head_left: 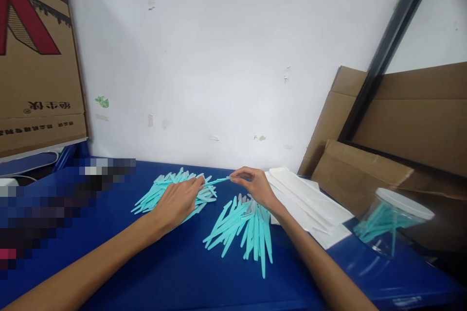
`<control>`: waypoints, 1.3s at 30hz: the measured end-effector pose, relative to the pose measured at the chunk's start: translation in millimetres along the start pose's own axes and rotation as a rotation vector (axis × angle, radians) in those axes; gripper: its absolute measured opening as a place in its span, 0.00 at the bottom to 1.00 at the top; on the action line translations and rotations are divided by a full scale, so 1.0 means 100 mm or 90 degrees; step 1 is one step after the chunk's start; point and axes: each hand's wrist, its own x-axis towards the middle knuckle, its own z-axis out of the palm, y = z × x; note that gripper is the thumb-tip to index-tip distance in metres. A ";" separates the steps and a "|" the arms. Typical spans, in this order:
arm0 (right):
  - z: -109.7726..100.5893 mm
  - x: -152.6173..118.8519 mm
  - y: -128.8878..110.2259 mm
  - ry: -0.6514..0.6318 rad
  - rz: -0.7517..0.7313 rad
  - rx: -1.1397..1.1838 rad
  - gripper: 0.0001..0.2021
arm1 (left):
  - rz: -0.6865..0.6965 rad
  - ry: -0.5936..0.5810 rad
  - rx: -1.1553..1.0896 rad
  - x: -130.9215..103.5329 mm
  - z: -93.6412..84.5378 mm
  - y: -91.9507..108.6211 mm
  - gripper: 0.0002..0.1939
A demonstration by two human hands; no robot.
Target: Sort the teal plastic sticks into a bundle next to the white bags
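Note:
One slim turquoise eyebrow razor [218, 181] is stretched level between both hands above the table. My left hand [179, 199] is closed on its handle end, over the left pile of razors [155, 195]. At the other end, the thumb and fingers of my right hand [258, 185] pinch the pale clear cap. Just below that hand lies a second pile of razors [239, 226], fanned out with handles toward me and caps away. My left hand and wrist hide part of the left pile.
White paper-like sheets or bags [306, 204] lie right of my right hand. A clear jar with a white lid [404, 203] holds more razors. Cardboard [365, 170] leans at the right, and a large box [40, 77] stands left. A white wall [219, 58] backs the blue table [175, 272].

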 end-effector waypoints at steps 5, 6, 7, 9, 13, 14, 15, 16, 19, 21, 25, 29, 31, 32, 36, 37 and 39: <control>0.00 0.01 0.00 0.008 0.009 0.024 0.08 | 0.009 0.017 -0.028 -0.01 0.03 -0.02 0.13; 0.00 0.01 0.00 0.002 0.014 0.036 0.08 | 0.008 0.020 -0.027 -0.01 0.03 -0.03 0.12; 0.00 0.01 -0.01 -0.009 0.021 0.050 0.08 | 0.008 0.024 -0.026 -0.01 0.04 -0.03 0.12; 0.00 0.01 -0.02 -0.037 0.035 0.079 0.08 | 0.013 0.036 -0.030 -0.01 0.04 -0.04 0.12; 0.04 0.00 -0.06 -0.064 0.059 0.143 0.08 | 0.046 0.063 -0.057 -0.01 0.03 -0.03 0.12; 0.05 0.00 -0.07 -0.062 0.064 0.161 0.09 | 0.058 0.066 -0.061 -0.01 0.03 -0.02 0.13; 0.07 -0.01 -0.07 -0.060 0.068 0.176 0.09 | 0.070 0.066 -0.063 -0.02 0.02 -0.02 0.13; 0.09 -0.01 -0.08 -0.059 0.071 0.187 0.09 | 0.082 0.065 -0.063 -0.02 0.02 -0.02 0.13; 0.13 -0.03 -0.09 -0.062 0.072 0.197 0.11 | 0.088 0.058 -0.059 -0.04 0.01 -0.02 0.14; 0.14 -0.04 -0.10 -0.068 0.069 0.184 0.12 | 0.083 0.053 -0.056 -0.04 0.00 -0.01 0.14; 0.05 -0.01 -0.14 -0.082 0.031 0.068 0.14 | 0.077 0.045 -0.026 -0.01 -0.03 0.02 0.16; -0.17 0.02 -0.06 0.009 -0.029 -0.279 0.12 | -0.018 0.023 0.060 0.02 -0.13 0.01 0.16; -0.29 0.02 0.05 0.000 -0.016 -0.492 0.11 | -0.077 0.007 0.108 0.03 -0.19 -0.03 0.17; -0.33 0.02 0.11 -0.031 0.007 -0.581 0.11 | -0.098 0.001 0.127 0.03 -0.22 -0.05 0.17; -0.39 -0.01 0.35 -0.146 0.085 -0.759 0.11 | -0.138 -0.005 0.169 0.03 -0.27 -0.13 0.16; -0.39 -0.02 0.39 -0.158 0.090 -0.766 0.11 | -0.145 -0.011 0.175 0.02 -0.27 -0.14 0.16; -0.36 -0.02 0.44 -0.168 0.089 -0.765 0.10 | -0.152 -0.034 0.182 0.02 -0.24 -0.14 0.16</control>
